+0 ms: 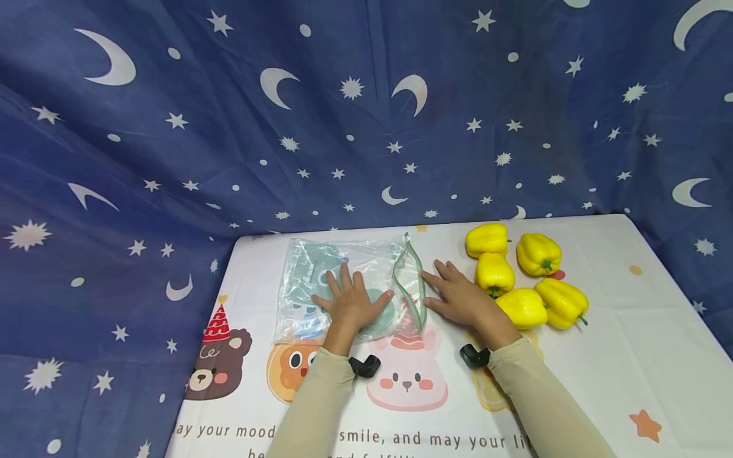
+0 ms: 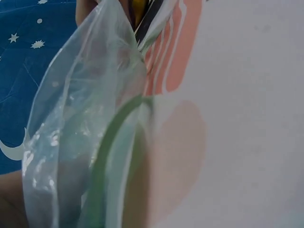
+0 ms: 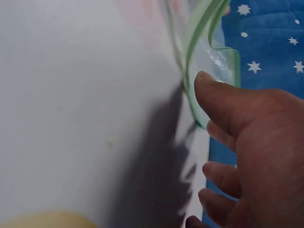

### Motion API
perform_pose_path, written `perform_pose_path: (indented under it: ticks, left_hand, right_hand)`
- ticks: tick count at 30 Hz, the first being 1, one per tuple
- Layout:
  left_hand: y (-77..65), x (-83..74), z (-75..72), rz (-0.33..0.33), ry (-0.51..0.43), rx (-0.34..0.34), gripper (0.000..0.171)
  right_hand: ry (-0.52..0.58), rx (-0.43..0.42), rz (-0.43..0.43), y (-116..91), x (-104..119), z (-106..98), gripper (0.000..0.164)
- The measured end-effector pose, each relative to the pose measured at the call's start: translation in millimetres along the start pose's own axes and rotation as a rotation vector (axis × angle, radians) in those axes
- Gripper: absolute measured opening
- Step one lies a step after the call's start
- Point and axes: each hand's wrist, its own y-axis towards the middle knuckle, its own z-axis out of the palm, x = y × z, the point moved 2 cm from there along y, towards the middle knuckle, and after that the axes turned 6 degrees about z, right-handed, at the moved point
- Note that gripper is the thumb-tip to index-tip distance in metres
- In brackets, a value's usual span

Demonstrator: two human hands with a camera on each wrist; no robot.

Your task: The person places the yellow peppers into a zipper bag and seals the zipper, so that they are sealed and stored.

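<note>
A clear plastic zip bag (image 1: 303, 286) with green strips along its mouth lies on the table. Its mouth faces right, and the green strips (image 1: 421, 299) stand apart. My left hand (image 1: 350, 305) rests on top of the bag with its fingers spread. Beside the mouth is my right hand (image 1: 460, 299), fingers extended towards the green strips and holding nothing. In the right wrist view the thumb (image 3: 223, 99) is close to the green edge (image 3: 190, 80); whether it touches cannot be told. Close to the right hand lie several yellow bell peppers (image 1: 495, 273).
The white table cover (image 1: 618, 356) carries printed animals, stars and lettering. A blue curtain (image 1: 343, 191) with moons and stars hangs behind the table and at its sides. Dark wrist cameras (image 1: 366, 366) sit on both wrists.
</note>
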Motion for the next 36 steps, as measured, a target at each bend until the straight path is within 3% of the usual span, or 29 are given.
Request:
perform_pose_path:
  ticks: [3,9,12,14,19,22,27,36]
  left_hand:
    - [-0.8,1.1,3.6,-0.001,-0.001,0.029,0.109]
    - [-0.8,2.7,8.5,-0.004,-0.015,0.051,0.108]
    - [-1.2,3.3,9.7,-0.001,-0.013,0.048,0.108]
    - [-1.3,3.7,10.6,0.002,-0.01,0.046,0.108]
    - [-2.1,4.1,10.5,0.014,-0.019,0.029,0.105]
    - [-3.2,4.7,9.5,0.025,-0.028,0.017,0.098]
    - [-4.6,5.2,9.0,0.04,-0.023,0.019,0.089]
    - [-2.3,5.9,10.5,0.058,-0.003,0.015,0.087]
  right_hand:
    - [-0.01,-0.082,-0.026,-6.4,2.1,-8.5,0.065]
    - [-0.04,-0.39,-0.08,-23.5,1.6,-39.1,0.05]
    - [-0.088,-0.495,-0.042,-33.9,-5.2,-55.0,0.044]
    - [-0.131,-0.518,0.019,-41.4,-12.3,-64.1,0.043]
    - [-0.195,-0.416,0.236,-56.9,-32.6,-80.5,0.052]
    - [-0.19,-0.316,0.307,-60.6,-43.3,-84.5,0.061]
    - [-0.169,-0.209,0.321,-58.2,-55.2,-81.8,0.07]
    - [-0.062,-0.141,0.324,-55.8,-61.1,-76.3,0.076]
